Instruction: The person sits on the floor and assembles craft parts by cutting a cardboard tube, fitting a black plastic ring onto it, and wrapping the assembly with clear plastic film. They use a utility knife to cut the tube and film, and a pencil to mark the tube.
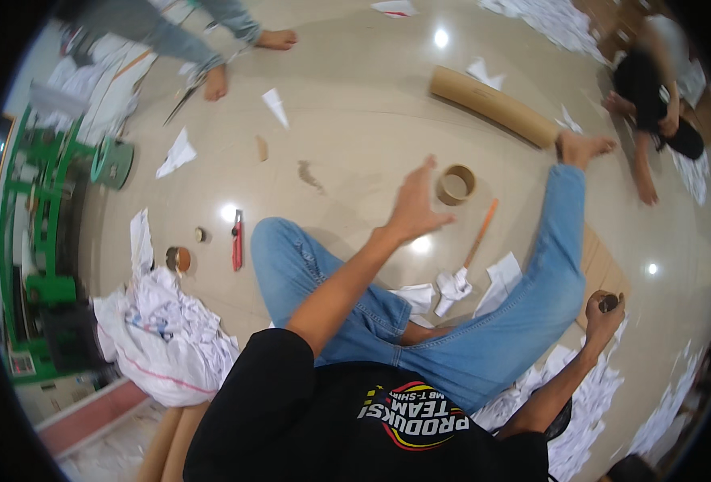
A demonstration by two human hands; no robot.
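Observation:
Just left of a brown ring-shaped roll point(456, 185) on the floor, my left hand point(416, 206) hangs in the air with its fingers apart and nothing in it. It looks slightly blurred and apart from the roll. Out past my bent right knee, my right hand point(604, 317) is closed around a small thing with a dark round end; its kind cannot be made out. A stick with a white cloth wrapped at one end point(454, 287) lies between my legs, beside white scraps point(497, 285).
A long cardboard tube point(493, 107) lies beyond my right foot. Left of my knee are a red utility knife point(237, 241) and a tape roll point(178, 259). A white sack of cloth scraps point(158, 345) stands at left near a green machine point(42, 233). Two other people are farther off.

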